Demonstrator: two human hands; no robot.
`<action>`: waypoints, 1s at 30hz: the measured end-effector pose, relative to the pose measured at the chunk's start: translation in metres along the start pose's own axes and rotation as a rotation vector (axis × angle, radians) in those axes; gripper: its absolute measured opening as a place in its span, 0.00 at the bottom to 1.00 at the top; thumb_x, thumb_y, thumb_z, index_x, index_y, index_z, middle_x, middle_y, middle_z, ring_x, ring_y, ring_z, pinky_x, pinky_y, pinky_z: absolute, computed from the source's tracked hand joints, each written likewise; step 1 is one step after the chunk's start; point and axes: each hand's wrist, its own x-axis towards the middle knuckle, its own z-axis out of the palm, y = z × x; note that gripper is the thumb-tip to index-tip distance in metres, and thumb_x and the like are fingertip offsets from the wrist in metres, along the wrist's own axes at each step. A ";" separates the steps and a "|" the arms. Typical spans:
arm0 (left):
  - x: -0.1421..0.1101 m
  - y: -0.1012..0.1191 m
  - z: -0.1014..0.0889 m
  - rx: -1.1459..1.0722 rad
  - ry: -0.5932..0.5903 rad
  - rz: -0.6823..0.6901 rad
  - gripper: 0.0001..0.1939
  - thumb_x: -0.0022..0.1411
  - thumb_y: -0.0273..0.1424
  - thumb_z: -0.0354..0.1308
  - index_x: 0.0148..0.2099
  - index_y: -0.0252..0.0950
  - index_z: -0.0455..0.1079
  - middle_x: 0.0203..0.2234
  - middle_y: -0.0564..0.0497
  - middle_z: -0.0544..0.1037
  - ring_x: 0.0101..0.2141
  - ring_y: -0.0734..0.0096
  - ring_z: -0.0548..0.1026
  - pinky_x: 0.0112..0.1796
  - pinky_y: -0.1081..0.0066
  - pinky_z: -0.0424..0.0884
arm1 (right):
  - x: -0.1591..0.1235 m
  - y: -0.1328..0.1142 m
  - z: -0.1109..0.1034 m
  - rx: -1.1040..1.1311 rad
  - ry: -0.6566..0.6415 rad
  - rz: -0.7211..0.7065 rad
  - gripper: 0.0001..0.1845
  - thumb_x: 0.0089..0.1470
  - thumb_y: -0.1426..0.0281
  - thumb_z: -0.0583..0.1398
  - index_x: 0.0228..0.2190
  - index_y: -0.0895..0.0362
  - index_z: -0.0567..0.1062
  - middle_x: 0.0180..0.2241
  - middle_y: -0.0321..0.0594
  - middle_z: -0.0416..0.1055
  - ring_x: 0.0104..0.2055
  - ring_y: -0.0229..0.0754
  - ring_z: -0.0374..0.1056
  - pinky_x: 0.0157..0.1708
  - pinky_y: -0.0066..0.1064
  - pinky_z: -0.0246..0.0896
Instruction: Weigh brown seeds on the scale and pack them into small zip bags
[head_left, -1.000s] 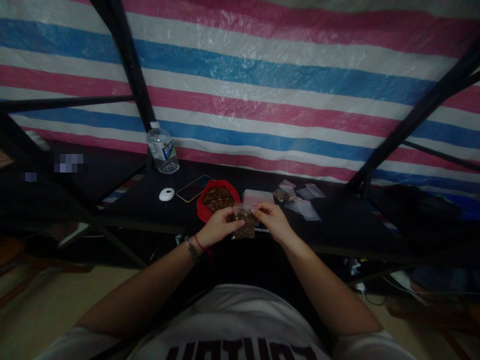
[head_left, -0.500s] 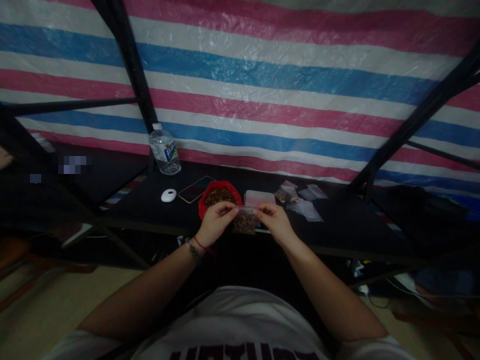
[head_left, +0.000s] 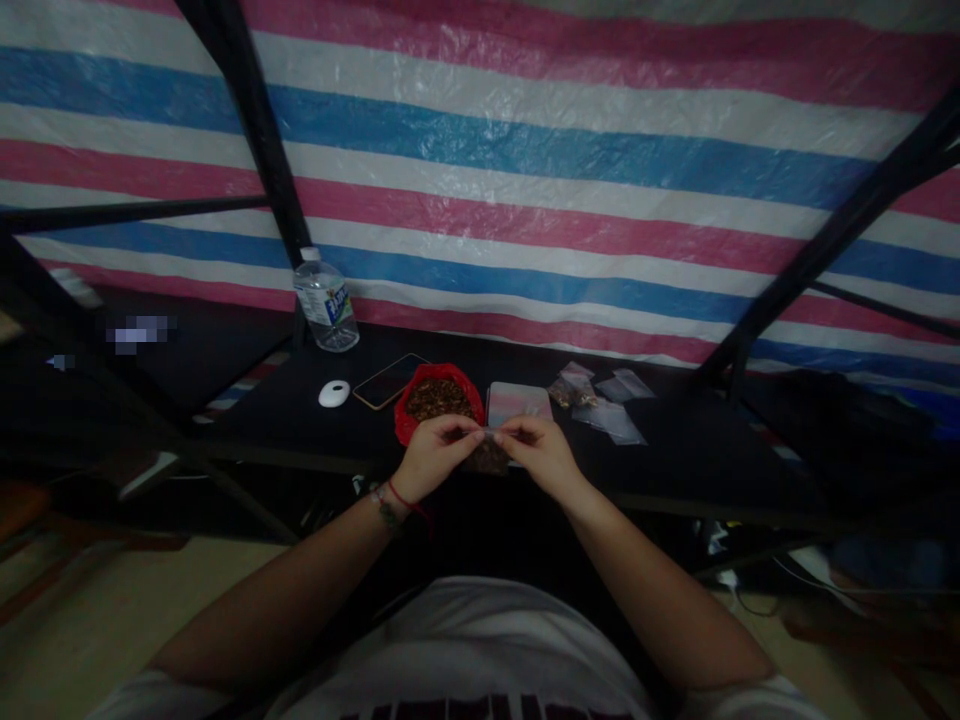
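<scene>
Fingers (head_left: 469,441) of my left hand (head_left: 433,455) are clamped on the left end of the top edge of a small clear bag (head_left: 487,460), with a red container (head_left: 403,425) just beyond them. Between my hands, about as near to one as the other, the bag hangs on the near side of the fingertips, its body pointing down and its top edge running left to right; which way is longer I cannot tell. To the right, my right hand (head_left: 547,455) pinches that edge's other end
</scene>
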 end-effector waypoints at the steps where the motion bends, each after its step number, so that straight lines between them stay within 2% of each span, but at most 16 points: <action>1: -0.001 0.000 0.000 0.010 -0.009 0.009 0.10 0.54 0.35 0.62 0.33 0.33 0.75 0.29 0.48 0.80 0.30 0.69 0.77 0.34 0.73 0.72 | -0.001 -0.001 0.000 -0.026 -0.004 -0.021 0.10 0.47 0.62 0.64 0.25 0.57 0.77 0.24 0.38 0.73 0.26 0.39 0.67 0.26 0.28 0.61; 8: -0.003 -0.005 0.002 0.042 -0.033 0.039 0.10 0.56 0.36 0.61 0.34 0.33 0.75 0.30 0.48 0.80 0.31 0.69 0.77 0.35 0.72 0.72 | -0.004 -0.011 -0.001 -0.214 -0.021 -0.185 0.07 0.50 0.68 0.61 0.24 0.57 0.76 0.24 0.38 0.72 0.27 0.38 0.66 0.27 0.27 0.60; 13: -0.004 0.001 0.002 0.119 -0.079 0.096 0.09 0.56 0.35 0.61 0.33 0.34 0.75 0.29 0.48 0.80 0.31 0.69 0.77 0.35 0.73 0.71 | -0.006 -0.012 0.000 -0.245 -0.049 -0.226 0.05 0.50 0.71 0.60 0.26 0.56 0.76 0.26 0.38 0.73 0.27 0.38 0.67 0.28 0.27 0.59; 18: -0.003 0.003 0.000 0.212 -0.139 0.168 0.07 0.57 0.34 0.60 0.32 0.35 0.76 0.29 0.49 0.79 0.32 0.70 0.76 0.36 0.72 0.70 | -0.006 -0.011 -0.004 -0.354 -0.155 -0.292 0.07 0.51 0.72 0.59 0.24 0.54 0.77 0.25 0.37 0.73 0.29 0.39 0.68 0.31 0.29 0.60; 22: -0.001 0.002 -0.003 0.195 -0.130 0.146 0.07 0.56 0.34 0.61 0.32 0.35 0.76 0.29 0.49 0.80 0.31 0.69 0.77 0.36 0.72 0.71 | -0.003 -0.013 -0.009 -0.316 -0.145 -0.250 0.07 0.52 0.69 0.60 0.26 0.54 0.79 0.26 0.38 0.75 0.30 0.40 0.70 0.31 0.30 0.62; 27: 0.004 0.004 -0.006 0.137 -0.084 0.072 0.07 0.53 0.35 0.64 0.31 0.35 0.77 0.27 0.49 0.81 0.30 0.69 0.78 0.35 0.72 0.72 | 0.001 -0.019 -0.017 -0.226 -0.027 -0.153 0.08 0.45 0.65 0.67 0.20 0.55 0.79 0.21 0.38 0.74 0.24 0.40 0.69 0.25 0.28 0.60; 30: 0.005 0.005 -0.007 0.114 -0.073 0.032 0.07 0.51 0.35 0.65 0.30 0.36 0.78 0.27 0.49 0.81 0.29 0.68 0.78 0.34 0.72 0.73 | 0.002 -0.022 -0.019 -0.202 -0.015 -0.118 0.08 0.44 0.65 0.67 0.21 0.55 0.79 0.21 0.38 0.74 0.24 0.39 0.68 0.25 0.28 0.59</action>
